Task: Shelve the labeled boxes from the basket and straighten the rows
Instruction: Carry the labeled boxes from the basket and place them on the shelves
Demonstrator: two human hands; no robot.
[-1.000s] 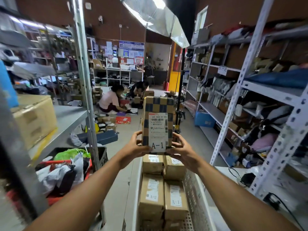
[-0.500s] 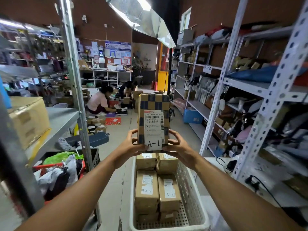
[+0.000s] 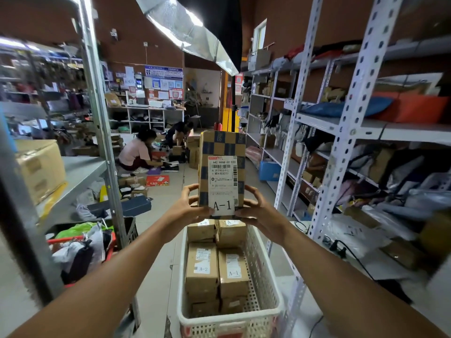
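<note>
Both forearms reach forward over the white basket, which holds brown labeled boxes, some marked A-1 and A-2. The left hand and right hand hold a checkered box upright at its lower corners, fingers curled round its sides, label A-1 facing the camera. The box's back is hidden. More of the basket shows than a second ago.

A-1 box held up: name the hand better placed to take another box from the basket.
Probably neither: left hand and right hand both grip the A-1 box above the white basket.
</note>
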